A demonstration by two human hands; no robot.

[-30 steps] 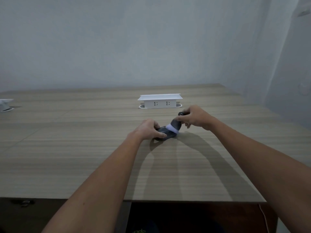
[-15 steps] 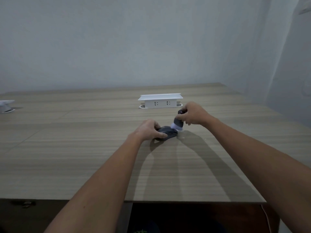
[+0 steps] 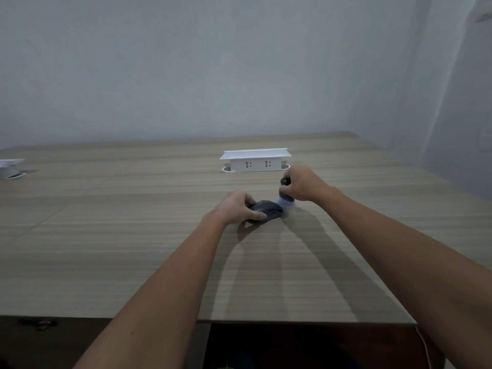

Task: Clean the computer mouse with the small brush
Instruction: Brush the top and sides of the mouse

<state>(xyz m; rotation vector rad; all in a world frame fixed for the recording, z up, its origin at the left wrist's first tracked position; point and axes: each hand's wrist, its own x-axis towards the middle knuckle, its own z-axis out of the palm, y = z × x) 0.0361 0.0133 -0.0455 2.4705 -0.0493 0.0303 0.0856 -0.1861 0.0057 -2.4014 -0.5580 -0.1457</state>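
Observation:
A dark computer mouse (image 3: pixel 269 211) lies on the wooden table (image 3: pixel 133 235) near its middle. My left hand (image 3: pixel 237 207) grips the mouse from its left side, thumb along the near edge. My right hand (image 3: pixel 302 183) is closed around a small brush (image 3: pixel 285 196) with a dark handle and pale bristles. The brush stands nearly upright, its bristles at the mouse's far right end, blurred; I cannot tell whether they touch it. Most of the handle is hidden in my fist.
A white pop-up socket box (image 3: pixel 255 161) stands just behind my hands. A second white box (image 3: pixel 10 167) sits at the far left edge. The table's near edge (image 3: pixel 292 322) runs below my forearms; a wall closes in on the right.
My right hand has drawn the brush from the top of the mouse to its far right end and tipped it more upright. My left hand and the mouse have stayed put.

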